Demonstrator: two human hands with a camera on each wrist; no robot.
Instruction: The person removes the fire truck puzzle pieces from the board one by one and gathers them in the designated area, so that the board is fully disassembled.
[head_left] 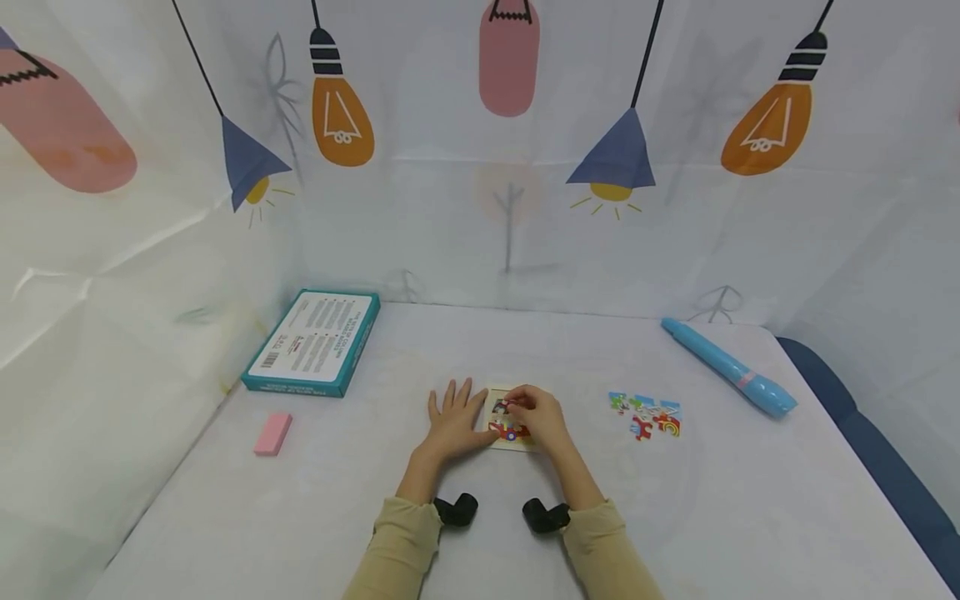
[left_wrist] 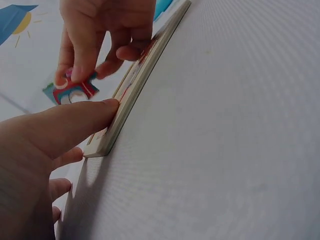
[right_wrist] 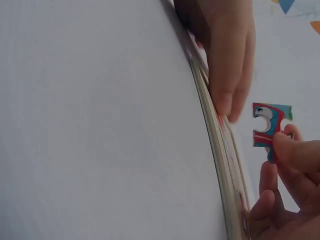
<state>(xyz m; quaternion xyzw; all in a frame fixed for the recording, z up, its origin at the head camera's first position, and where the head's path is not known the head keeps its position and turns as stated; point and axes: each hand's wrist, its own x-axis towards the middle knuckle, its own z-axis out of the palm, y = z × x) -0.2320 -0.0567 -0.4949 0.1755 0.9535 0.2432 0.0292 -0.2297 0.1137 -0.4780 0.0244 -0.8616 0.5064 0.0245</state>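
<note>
A small jigsaw tray (head_left: 512, 447) with a pale wooden rim and a colourful picture lies on the table between the hands. My left hand (head_left: 450, 427) rests beside it with fingers spread, its thumb touching the tray's edge. My right hand (head_left: 543, 417) is over the tray's right side. Between its thumb and fingers it pinches a red and teal puzzle piece (right_wrist: 272, 112), held tilted above the tray. The left wrist view shows the same puzzle piece (left_wrist: 89, 88) near the left thumb. The hands partly hide the picture.
Several loose puzzle pieces (head_left: 666, 423) lie to the right. Beyond them is a light-blue, tapered object (head_left: 720, 362). At left are a teal-edged box (head_left: 315, 342) and a pink block (head_left: 273, 434). A white printed curtain (head_left: 442, 225) stands behind the table.
</note>
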